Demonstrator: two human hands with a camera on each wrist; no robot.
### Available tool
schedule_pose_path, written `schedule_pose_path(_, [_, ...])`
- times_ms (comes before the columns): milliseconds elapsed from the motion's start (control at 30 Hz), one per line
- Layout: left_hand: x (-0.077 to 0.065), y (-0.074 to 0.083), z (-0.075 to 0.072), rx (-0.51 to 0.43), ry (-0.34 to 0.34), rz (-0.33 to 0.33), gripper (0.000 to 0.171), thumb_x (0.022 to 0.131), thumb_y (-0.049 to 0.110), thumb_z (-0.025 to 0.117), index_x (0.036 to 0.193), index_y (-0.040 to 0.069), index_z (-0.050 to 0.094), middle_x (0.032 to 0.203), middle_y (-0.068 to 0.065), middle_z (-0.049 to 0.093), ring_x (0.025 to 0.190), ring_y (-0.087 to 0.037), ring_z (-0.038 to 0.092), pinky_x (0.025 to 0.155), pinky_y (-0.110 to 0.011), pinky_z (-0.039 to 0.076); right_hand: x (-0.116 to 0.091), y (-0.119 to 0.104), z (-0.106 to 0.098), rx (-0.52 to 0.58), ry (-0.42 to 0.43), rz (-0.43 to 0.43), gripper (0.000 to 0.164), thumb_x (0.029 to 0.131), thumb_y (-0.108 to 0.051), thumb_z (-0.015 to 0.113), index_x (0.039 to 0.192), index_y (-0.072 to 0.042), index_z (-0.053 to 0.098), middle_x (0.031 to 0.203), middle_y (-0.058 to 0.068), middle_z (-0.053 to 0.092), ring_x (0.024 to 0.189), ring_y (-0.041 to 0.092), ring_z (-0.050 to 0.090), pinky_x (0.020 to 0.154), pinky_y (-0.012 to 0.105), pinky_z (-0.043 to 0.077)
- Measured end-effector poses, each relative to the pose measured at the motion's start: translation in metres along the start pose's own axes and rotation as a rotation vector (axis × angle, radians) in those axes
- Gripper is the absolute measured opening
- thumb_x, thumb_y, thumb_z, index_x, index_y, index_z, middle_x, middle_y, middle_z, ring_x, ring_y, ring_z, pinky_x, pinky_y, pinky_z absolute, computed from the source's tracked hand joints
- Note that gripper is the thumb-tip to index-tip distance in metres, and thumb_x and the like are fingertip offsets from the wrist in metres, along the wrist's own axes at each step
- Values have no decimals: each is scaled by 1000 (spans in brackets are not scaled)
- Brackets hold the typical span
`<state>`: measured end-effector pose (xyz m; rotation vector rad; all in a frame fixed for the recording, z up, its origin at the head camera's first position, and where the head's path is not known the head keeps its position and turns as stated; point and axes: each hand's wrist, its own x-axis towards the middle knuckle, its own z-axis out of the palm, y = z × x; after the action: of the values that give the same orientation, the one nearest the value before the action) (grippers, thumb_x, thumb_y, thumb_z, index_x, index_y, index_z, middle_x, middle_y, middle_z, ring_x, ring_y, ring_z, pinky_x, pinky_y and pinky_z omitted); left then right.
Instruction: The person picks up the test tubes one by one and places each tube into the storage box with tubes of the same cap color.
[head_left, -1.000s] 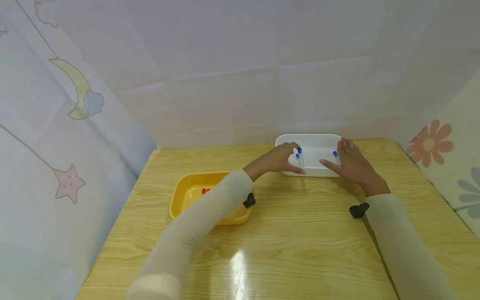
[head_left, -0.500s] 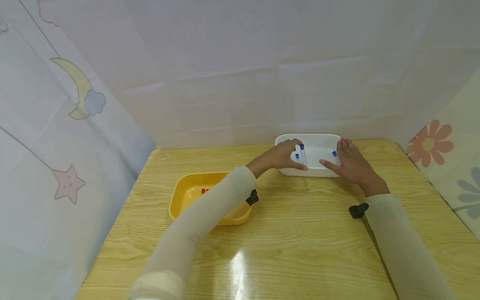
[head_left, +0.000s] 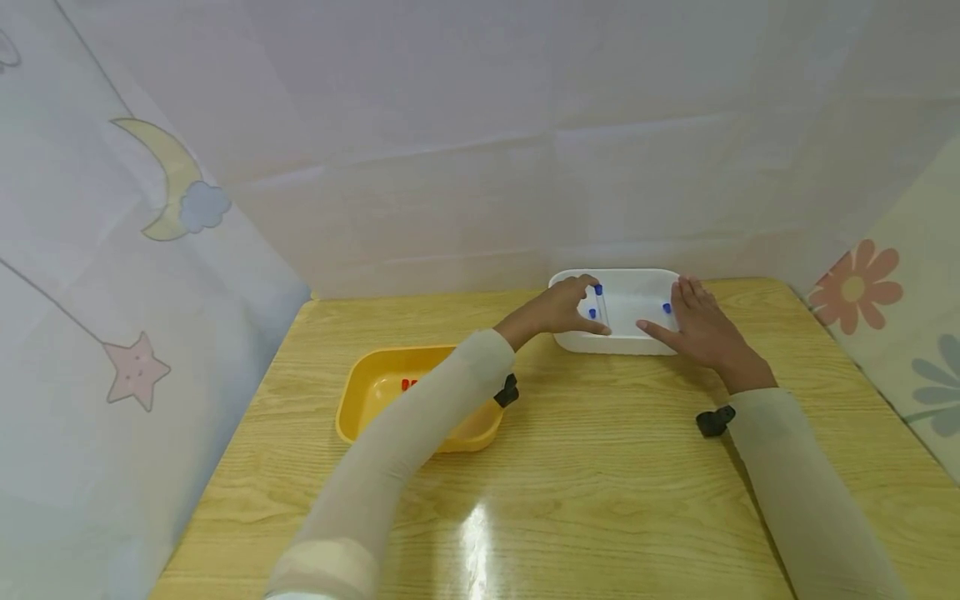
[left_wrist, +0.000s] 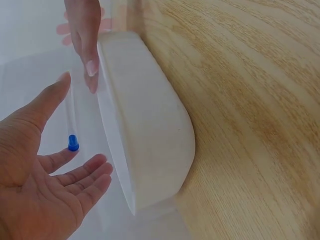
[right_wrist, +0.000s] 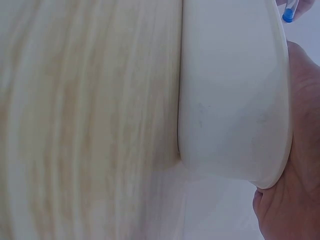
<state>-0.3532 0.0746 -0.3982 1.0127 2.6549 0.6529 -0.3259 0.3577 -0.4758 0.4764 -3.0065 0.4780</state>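
Observation:
Above the left part of the white tray [head_left: 637,343], my left hand [head_left: 557,310] holds a clear tube with a blue cap. The tube spans thumb tip to index fingertip; its blue cap [left_wrist: 73,143] sits at the index finger and the clear tube [left_wrist: 70,110] runs to the thumb. The other fingers are spread. Straight-fingered, my right hand [head_left: 701,327] rests over the tray's right end, its palm along the rim in the right wrist view. Inside the tray show two more blue caps, one blue cap [head_left: 592,313] at left and another blue cap [head_left: 667,308] beside the right hand.
A yellow tray [head_left: 360,392] stands at the left of the wooden table [head_left: 600,475], partly hidden under my left forearm. Small red pieces [head_left: 408,384] lie in it. A pale cloth backdrop [head_left: 450,167] hangs right behind the white tray.
My left hand has lifted slightly with the tube, shifted a little right and then slightly back left. The right hand has stayed on the white tray.

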Motion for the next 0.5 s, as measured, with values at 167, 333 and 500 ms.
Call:
schedule_pose_path(167, [4, -3, 2, -4, 6, -13, 93, 89, 45, 78, 158, 5, 29, 151, -19, 47, 136, -25, 48, 106, -32, 46, -1, 1, 0, -5, 0, 0, 107, 100, -65, 44, 155, 14, -4, 163, 26, -18, 151, 41, -19, 120, 61, -7])
schedule_pose_path(333, [8, -6, 3, 7, 13, -12, 93, 90, 44, 78, 158, 5, 29, 152, -18, 46, 136, -25, 49, 107, -32, 45, 0, 1, 0, -8, -3, 1, 107, 100, -66, 43, 155, 14, -3, 163, 26, -19, 151, 41, -19, 120, 59, -8])
schedule_pose_path(500, [12, -10, 5, 43, 10, -23, 94, 90, 45, 77, 158, 2, 28, 156, -19, 41, 142, -27, 42, 113, -33, 39, 0, -1, 0, -7, -4, 4, 107, 100, -66, 43, 155, 14, -3, 163, 26, -18, 151, 44, -16, 120, 59, -8])
